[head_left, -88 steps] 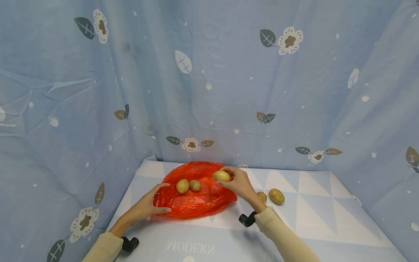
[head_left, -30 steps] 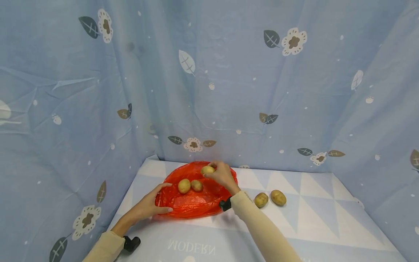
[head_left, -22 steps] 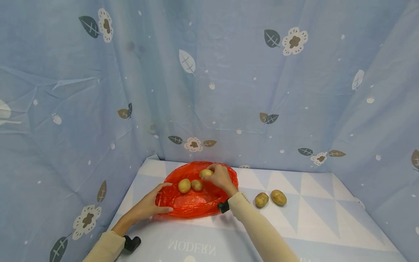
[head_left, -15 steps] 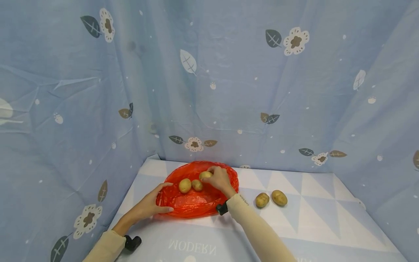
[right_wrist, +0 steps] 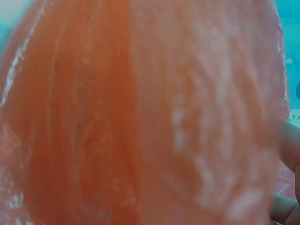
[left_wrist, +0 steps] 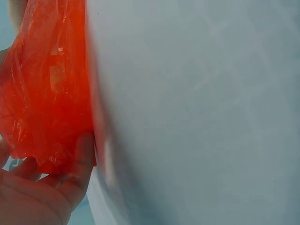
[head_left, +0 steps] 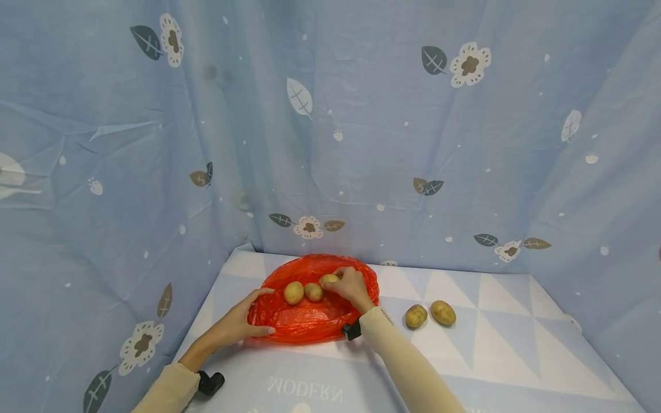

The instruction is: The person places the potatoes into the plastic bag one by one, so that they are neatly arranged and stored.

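A red plastic bag [head_left: 304, 331] lies spread wide on the table, with two potatoes, one larger [head_left: 294, 292] and one smaller [head_left: 313, 292], side by side inside it. My right hand [head_left: 352, 287] reaches into the bag and pinches a third potato [head_left: 329, 280] close beside the smaller one. At the bag's left end, my left hand [head_left: 238, 321] holds its edge, thumb in front and fingers toward the back. The left wrist view shows the thumb [left_wrist: 83, 157] against the red film. In the right wrist view the bag's film hides most of the right hand.
Two more potatoes, a rounder one [head_left: 415, 316] and a longer one [head_left: 443, 313], lie on the table right of the bag. A patterned cloth [head_left: 506, 355] covers the tabletop. Blue curtains [head_left: 361, 143] enclose the back and sides.
My right hand has carried its potato leftward over the bag, then down beside the two inside. The left hand keeps its place at the bag's edge.
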`<state>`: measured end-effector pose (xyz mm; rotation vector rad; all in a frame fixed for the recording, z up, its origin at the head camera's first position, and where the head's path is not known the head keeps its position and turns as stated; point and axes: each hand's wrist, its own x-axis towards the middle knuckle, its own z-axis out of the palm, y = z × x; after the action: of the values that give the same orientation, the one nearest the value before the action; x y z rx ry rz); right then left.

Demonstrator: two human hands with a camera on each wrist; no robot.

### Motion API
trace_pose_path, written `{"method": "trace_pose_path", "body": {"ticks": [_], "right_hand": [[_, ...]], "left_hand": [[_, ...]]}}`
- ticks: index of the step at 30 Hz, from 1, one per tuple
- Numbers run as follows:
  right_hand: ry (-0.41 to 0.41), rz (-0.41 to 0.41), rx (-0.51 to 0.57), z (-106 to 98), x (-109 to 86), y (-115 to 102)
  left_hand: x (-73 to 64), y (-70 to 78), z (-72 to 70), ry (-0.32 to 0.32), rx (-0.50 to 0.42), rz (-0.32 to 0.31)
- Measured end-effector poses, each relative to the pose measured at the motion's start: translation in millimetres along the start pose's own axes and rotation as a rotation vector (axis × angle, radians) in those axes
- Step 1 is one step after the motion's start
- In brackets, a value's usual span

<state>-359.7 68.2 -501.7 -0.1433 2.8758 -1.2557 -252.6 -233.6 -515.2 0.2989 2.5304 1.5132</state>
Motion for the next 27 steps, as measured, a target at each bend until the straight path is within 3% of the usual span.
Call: {"method": "trace_pose_path", "body": {"ticks": [9, 23, 27], "right_hand": [[-0.011, 0.051, 0.053, 4, 0.4, 5], [-0.033, 0.01, 0.087, 6, -1.0, 11], [-0.057, 0.003, 0.099, 2, -3.6, 8]], "left_hand": [[-0.2, -1.3, 1.0, 0.004, -0.005, -0.006], [-2.3, -0.4, 1.2, 0.009, 0.019, 0.027], [-2.1, -0.8, 2.0, 0.02, 0.016, 0.008]]}}
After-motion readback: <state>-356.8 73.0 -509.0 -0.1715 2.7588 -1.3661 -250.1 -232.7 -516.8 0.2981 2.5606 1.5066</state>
